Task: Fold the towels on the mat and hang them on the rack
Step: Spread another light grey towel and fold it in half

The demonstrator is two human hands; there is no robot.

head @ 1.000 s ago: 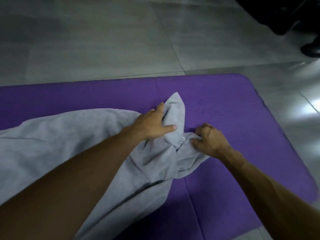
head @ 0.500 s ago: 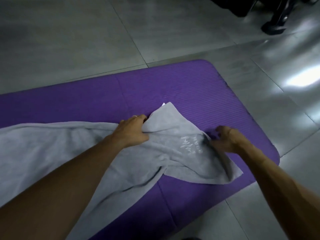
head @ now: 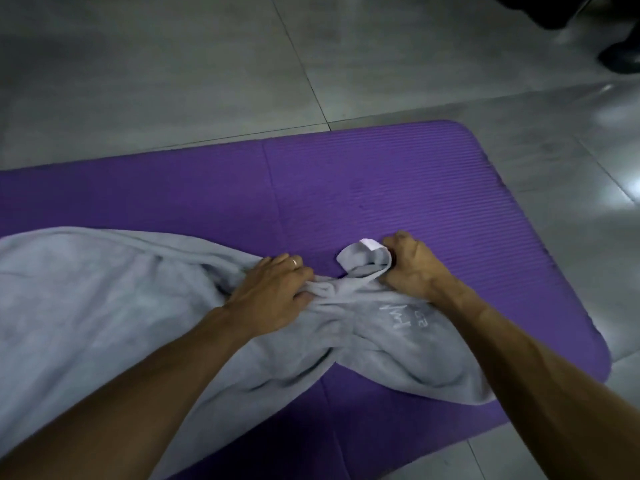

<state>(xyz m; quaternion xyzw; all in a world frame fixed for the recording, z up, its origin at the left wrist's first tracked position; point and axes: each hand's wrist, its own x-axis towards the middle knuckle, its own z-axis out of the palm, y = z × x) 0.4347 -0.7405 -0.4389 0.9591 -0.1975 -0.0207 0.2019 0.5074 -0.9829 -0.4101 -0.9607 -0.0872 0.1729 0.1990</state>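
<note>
Grey tiled floor [head: 173, 74] all around, pale grout lines crossing it, and a bright glare on the tiles at the right edge. Up in the top right corner sits something dark [head: 620, 58], too dim to identify. Both bare forearms come in from the bottom of the view and cover a good part of the cloth.

On the floor lies the purple mat [head: 398, 188], ribbed, with rounded corners at its right end. Spread over it is the grey towel [head: 104, 306], soft and rumpled, running off the left edge of the view and bunched into folds toward the middle, with a loose flap sagging at the near right.

The left hand [head: 273, 292] lies on the gathered cloth, fingers curled into the folds, a ring on one finger. The right hand [head: 408, 268] is clenched on the towel's corner, which stands up in a small loop just beside the knuckles. A white tag [head: 370, 244] shows at the top of that loop.

There is pale stitched lettering [head: 398, 313] on the towel near the right wrist, upside down to the camera and not readable.
</note>
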